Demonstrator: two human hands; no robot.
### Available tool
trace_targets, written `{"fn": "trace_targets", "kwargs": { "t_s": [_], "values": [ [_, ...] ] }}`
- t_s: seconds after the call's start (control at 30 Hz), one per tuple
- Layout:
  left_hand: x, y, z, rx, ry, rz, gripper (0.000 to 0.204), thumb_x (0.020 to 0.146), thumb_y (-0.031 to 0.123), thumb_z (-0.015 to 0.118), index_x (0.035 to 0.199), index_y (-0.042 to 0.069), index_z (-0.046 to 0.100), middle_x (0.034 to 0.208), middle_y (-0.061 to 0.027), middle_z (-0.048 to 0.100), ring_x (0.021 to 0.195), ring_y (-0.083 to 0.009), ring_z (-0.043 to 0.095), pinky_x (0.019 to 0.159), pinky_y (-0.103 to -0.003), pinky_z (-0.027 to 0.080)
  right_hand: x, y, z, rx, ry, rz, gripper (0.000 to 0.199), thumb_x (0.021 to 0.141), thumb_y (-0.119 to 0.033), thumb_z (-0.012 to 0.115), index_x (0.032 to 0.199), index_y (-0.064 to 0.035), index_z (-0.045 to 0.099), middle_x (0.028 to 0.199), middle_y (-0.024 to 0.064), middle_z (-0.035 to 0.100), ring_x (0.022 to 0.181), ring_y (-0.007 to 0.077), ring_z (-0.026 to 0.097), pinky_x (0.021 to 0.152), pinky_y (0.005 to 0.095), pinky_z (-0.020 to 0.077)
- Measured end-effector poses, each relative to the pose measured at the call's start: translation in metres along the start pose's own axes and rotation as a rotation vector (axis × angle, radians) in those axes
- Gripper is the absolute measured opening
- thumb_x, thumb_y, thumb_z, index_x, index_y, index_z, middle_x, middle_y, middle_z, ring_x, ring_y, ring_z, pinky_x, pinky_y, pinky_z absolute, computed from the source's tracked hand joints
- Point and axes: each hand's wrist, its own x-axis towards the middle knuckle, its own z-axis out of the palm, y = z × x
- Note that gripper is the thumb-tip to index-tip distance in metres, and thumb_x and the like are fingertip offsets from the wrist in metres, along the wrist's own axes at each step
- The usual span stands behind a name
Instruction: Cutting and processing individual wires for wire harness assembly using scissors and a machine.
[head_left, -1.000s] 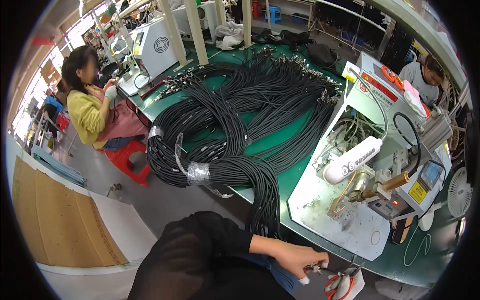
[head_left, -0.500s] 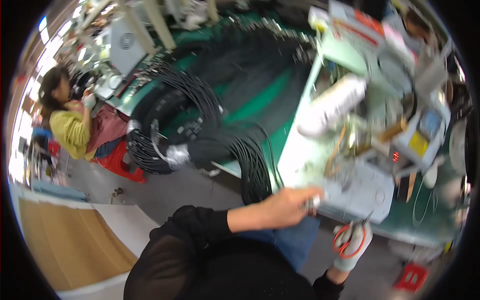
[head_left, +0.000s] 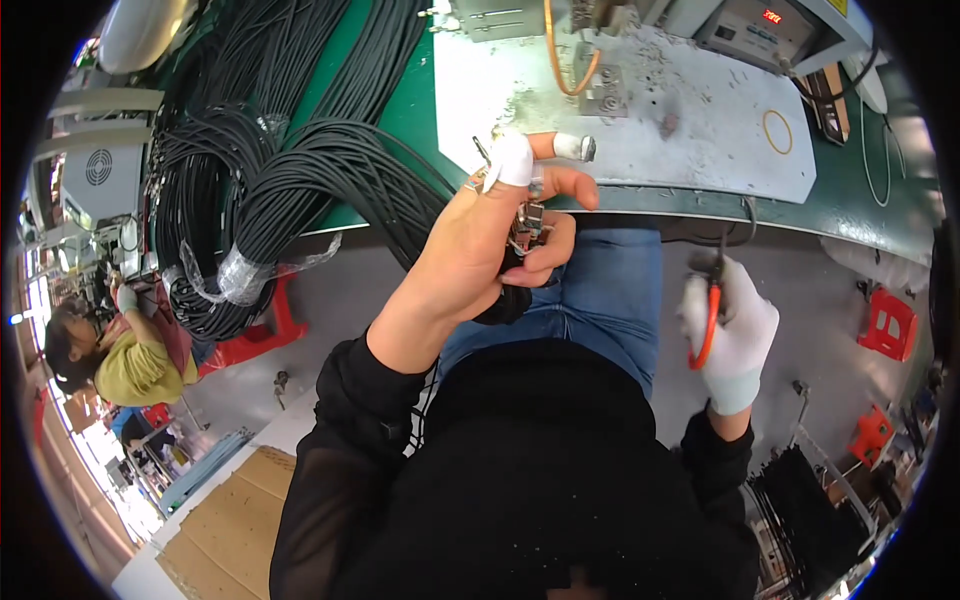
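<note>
My left hand (head_left: 465, 245) is closed around several small metal connectors (head_left: 530, 224) at the ends of black cables. White covers sit on its thumb and index finger, and the index finger is stretched out over the connectors. A thick bundle of black cables (head_left: 330, 165) runs from the table toward this hand. My right hand (head_left: 745, 325), in a white glove, grips scissors with red handles (head_left: 707, 335). Their dark blades point up toward the table edge, apart from the cables; whether the blades are spread is hard to see.
A white work board (head_left: 690, 150) lies on the green table (head_left: 860, 215), with an orange tube (head_left: 552, 60) and a machine with a red display (head_left: 765, 40) behind. More black cables, tied with clear plastic wrap (head_left: 240, 275), hang at the left. A co-worker (head_left: 140, 365) sits far left.
The view has swung toward my lap and the board. My left hand is turned so the connectors in its fingers show. The scissors have stayed in my right hand, now pointing upward.
</note>
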Motion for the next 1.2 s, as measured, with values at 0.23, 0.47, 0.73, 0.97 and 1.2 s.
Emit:
{"fn": "trace_targets", "kwargs": {
  "t_s": [0.23,0.47,0.73,0.97,1.2],
  "values": [
    [-0.002,-0.006,0.006,0.13,-0.007,0.002,0.038,0.1,0.038,0.043,0.12,0.005,0.044,0.086,-0.0035,0.056,0.058,-0.0072,0.043,0.043,-0.021,0.031,0.05,-0.075,0.021,0.321,-0.352,-0.279,0.013,0.081,-0.01,0.064,0.093,-0.004,0.063,0.058,0.0049,0.054,0.049,0.0093,0.054,0.049,0.0234,0.0426],
    [-0.003,-0.004,0.01,0.645,-0.002,0.254,0.029,0.093,0.019,0.058,0.114,0.001,0.048,0.082,-0.0052,0.061,0.057,-0.0049,0.046,0.045,-0.018,0.03,0.059,-0.069,0.01,0.771,-0.55,0.256,0.008,0.081,-0.009,0.063,0.086,-0.0026,0.06,0.057,0.0058,0.054,0.045,0.0101,0.053,0.043,0.0246,0.0395],
    [0.005,0.025,0.006,0.309,-0.243,-0.165,0.014,0.088,0.003,0.062,0.101,0.0,0.056,0.077,-0.0043,0.062,0.06,-0.0062,0.051,0.052,-0.021,0.041,0.069,-0.042,0.002,0.24,-0.177,-0.792,0.014,0.085,-0.009,0.053,0.082,0.0037,0.057,0.055,0.0065,0.057,0.043,0.0118,0.054,0.046,0.0248,0.0458],
    [0.004,-0.001,0.007,1.055,-0.23,0.671,0.014,0.088,0.004,0.06,0.1,-0.001,0.054,0.084,-0.0101,0.065,0.058,-0.0088,0.053,0.046,-0.024,0.04,0.073,-0.03,-0.007,0.761,-0.932,0.09,0.017,0.078,-0.007,0.064,0.09,0.0028,0.058,0.06,0.0059,0.059,0.05,0.0159,0.061,0.05,0.0249,0.0497],
    [0.005,0.024,0.006,1.5,-0.789,0.58,0.021,0.086,-0.001,0.061,0.105,0.004,0.059,0.087,-0.005,0.061,0.064,-0.0096,0.057,0.055,-0.025,0.045,0.051,-0.031,-0.001,0.912,-0.824,-0.006,0.012,0.077,-0.005,0.061,0.086,0.003,0.058,0.06,0.0068,0.058,0.048,0.0178,0.06,0.051,0.027,0.0507]
  ]
}}
